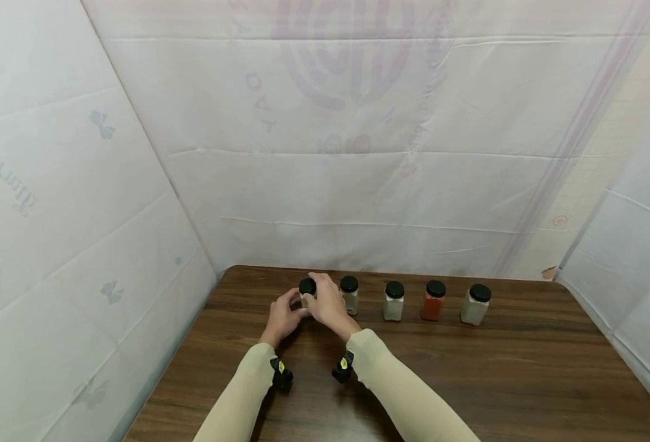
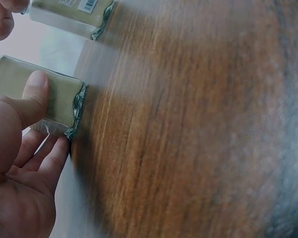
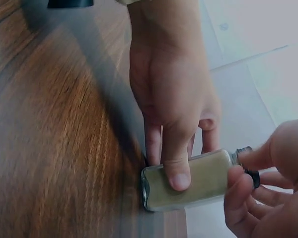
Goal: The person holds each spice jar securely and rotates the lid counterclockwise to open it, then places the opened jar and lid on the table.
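Both hands are on the leftmost jar, a square glass jar (image 3: pixel 206 181) with greenish-beige contents and a black lid (image 1: pixel 307 285). It stands upright on the wooden table. My left hand (image 1: pixel 282 318) grips the jar body low down, with the thumb (image 2: pixel 36 94) across one face and the fingers round the other side. My right hand (image 1: pixel 327 302) holds the top of the jar, its thumb and fingers (image 3: pixel 238 191) around the lid and neck. In the left wrist view, part of the right hand (image 2: pixel 1 20) shows at the top left corner.
To the right stand a similar greenish jar (image 1: pixel 350 296), a pale jar (image 1: pixel 393 302), a red-orange jar (image 1: pixel 433 302) and another pale jar (image 1: pixel 475 306), all black-lidded, near the back edge of the brown table (image 1: pixel 501 380). White sheeting (image 1: pixel 358 190) hangs behind.
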`<state>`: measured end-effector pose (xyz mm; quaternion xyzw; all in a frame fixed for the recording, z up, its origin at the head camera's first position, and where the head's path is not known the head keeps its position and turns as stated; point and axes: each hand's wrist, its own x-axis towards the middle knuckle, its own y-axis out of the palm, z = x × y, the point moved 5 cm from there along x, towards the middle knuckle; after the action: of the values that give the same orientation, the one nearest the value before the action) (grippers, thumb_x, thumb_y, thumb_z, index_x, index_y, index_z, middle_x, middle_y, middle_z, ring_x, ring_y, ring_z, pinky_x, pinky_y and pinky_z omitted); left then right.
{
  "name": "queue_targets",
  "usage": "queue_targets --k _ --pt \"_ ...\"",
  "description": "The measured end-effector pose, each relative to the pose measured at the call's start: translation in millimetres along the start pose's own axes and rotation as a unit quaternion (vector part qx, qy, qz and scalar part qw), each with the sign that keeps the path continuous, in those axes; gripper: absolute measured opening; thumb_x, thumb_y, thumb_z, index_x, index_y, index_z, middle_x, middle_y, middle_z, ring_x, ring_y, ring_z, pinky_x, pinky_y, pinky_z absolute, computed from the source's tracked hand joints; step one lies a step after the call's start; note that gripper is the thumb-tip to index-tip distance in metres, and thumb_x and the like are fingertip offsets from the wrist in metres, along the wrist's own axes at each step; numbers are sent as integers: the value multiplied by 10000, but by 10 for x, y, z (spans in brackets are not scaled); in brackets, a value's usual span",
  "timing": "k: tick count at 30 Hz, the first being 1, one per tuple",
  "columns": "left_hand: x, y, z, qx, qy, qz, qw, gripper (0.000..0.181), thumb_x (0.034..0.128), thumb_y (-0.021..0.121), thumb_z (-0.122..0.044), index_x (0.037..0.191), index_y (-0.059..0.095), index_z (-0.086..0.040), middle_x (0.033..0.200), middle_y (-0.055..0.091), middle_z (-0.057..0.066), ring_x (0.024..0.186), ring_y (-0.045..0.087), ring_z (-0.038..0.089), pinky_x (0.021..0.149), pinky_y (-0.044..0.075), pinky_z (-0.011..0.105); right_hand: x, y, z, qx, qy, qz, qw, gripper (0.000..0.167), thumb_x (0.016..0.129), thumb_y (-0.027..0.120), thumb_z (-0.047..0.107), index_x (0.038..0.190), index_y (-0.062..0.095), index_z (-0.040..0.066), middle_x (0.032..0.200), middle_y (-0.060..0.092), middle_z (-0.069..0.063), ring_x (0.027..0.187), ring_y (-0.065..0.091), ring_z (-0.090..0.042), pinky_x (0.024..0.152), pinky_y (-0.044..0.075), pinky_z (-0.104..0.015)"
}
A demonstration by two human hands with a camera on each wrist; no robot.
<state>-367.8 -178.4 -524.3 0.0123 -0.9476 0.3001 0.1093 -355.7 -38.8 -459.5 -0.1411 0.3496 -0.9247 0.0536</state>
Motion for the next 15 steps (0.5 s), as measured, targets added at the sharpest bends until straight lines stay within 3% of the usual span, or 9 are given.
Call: queue_targets --k 8,15 --pt "12 22 -14 -71 146 34 9999 511 894 812 -121 1373 638 -79 1234 724 140 1171 673 312 988 522 489 -4 -35 -1 -12 183 -587 9981 547 936 780 344 1401 604 116 1374 563 -119 1087 641 -348 794 560 -500" --pt "12 26 -32 57 96 4 9999 489 888 827 -181 1341 660 -104 1244 724 115 1202 657 313 1025 491 505 8 -49 -21 -73 119 -661 9977 493 918 801 334 1311 652 76 1276 599 -109 1049 652 -347 814 563 -508"
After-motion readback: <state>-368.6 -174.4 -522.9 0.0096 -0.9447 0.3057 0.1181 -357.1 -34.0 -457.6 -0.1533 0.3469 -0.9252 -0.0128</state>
